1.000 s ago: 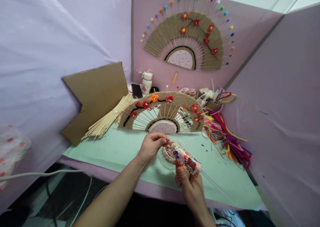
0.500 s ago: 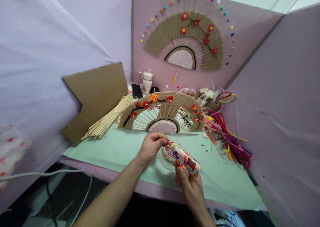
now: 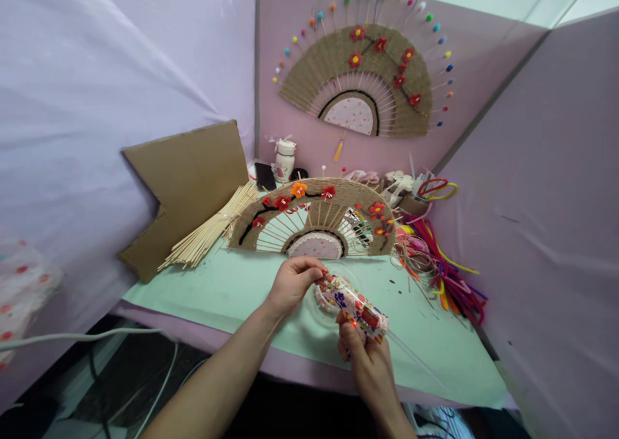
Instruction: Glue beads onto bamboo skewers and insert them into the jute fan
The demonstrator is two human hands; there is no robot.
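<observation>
In my right hand (image 3: 365,355) is a hot glue gun (image 3: 360,310) with a flowery covering, a small red light and a clear glue stick (image 3: 418,355) out of its back. Its nozzle points up and left at the fingertips of my left hand (image 3: 294,284). These fingertips pinch a small red piece (image 3: 324,273), its shape mostly hidden. Under the glue gun stands a clear round dish (image 3: 312,313) with small red and white bits in it. Just behind my hands a twine-wrapped fan (image 3: 316,213) with red and orange flowers stands on the table.
Bamboo sticks (image 3: 210,229) and a cardboard sheet (image 3: 193,168) lie at the left. Colourful pipe cleaners (image 3: 452,278) and scissors (image 3: 438,187) are at the right. A larger fan (image 3: 367,71) hangs on the back wall. A white cable (image 3: 82,337) crosses the lower left.
</observation>
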